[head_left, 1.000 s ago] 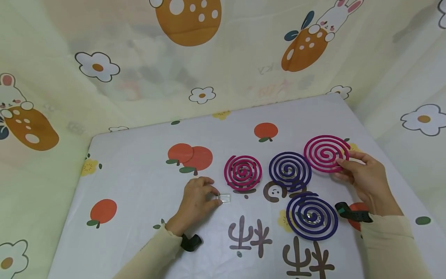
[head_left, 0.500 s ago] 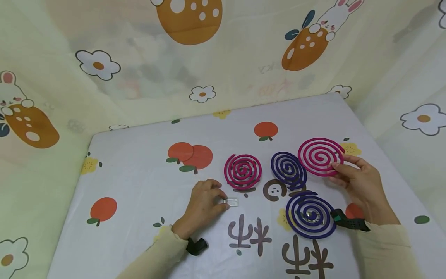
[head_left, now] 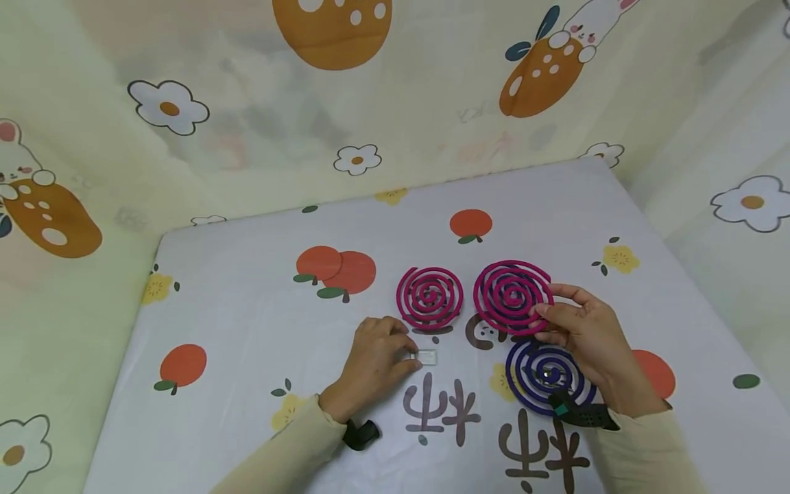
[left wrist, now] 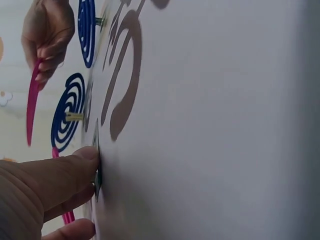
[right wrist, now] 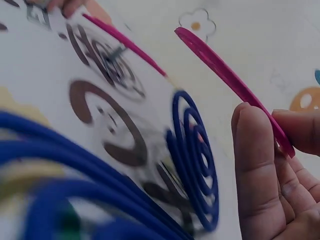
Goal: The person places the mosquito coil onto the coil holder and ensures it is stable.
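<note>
In the head view, my right hand (head_left: 595, 343) pinches the edge of a pink mosquito coil (head_left: 514, 296) between thumb and fingers. This coil hangs over a dark blue coil (right wrist: 192, 155), overlapping it in the head view; the right wrist view shows a gap between the two. My left hand (head_left: 376, 360) pinches one end of a small silvery rectangular coil stand (head_left: 427, 357) with thumb and index finger. The stand lies low against the tabletop in the left wrist view. Another pink coil (head_left: 430, 297) is just beyond the left hand.
A second blue coil (head_left: 549, 376) is below my right wrist, raised on a small metal support. Cloth printed with fruit and flowers covers the table (head_left: 234, 309). Patterned curtains (head_left: 259, 137) enclose its back and sides.
My right hand has carried the pink coil leftward and nearer, from beside the far blue coil to over it. The left hand has slid rightward with the small stand.
</note>
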`<state>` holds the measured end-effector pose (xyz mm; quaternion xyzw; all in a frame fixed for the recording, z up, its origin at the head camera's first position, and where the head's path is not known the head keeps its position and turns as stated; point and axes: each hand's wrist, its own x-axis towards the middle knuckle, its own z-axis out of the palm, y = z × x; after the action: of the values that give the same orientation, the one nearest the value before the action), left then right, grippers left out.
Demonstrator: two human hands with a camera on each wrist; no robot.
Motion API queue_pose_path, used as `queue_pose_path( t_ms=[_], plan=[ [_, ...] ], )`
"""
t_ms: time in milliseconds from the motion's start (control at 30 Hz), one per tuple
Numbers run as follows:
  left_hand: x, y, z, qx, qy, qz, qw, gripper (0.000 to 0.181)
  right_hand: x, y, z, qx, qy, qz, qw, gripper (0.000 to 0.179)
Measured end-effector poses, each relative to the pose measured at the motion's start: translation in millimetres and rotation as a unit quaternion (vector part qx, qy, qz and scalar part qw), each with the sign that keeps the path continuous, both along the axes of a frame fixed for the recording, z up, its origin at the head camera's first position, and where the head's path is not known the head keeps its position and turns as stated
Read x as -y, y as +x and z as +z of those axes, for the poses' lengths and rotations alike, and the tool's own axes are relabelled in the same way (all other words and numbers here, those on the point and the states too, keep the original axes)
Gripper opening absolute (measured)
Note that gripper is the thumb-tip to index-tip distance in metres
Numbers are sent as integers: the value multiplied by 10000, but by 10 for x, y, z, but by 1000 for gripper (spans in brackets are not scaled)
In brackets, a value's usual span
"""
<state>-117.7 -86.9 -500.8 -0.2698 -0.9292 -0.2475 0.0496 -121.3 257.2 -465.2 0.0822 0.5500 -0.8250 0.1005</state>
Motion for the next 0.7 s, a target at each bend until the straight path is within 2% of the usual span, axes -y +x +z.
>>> queue_pose_path(
  t_ms=[133,267,433,533,700],
  plan=[
    [-16,5,-4,-8,-130,-79,9999,21,163,53,-6,23,160,198,9997,28],
    [1,3,3,80,21,-76,9999,24,323,113,-22,4,349,410,9986,27],
    [-10,-3,-2,126,261,-315,9991,17,507,184,-48,-45,142,641,9978,27],
    [-29,10,-8,45,189,-441,9988,15,604,207,-66,-11,-25,811,9967,28],
    [-20,38,-4,30,14,-542,9985,21,714,222,-103,113,229,991,9948,34]
  ],
)
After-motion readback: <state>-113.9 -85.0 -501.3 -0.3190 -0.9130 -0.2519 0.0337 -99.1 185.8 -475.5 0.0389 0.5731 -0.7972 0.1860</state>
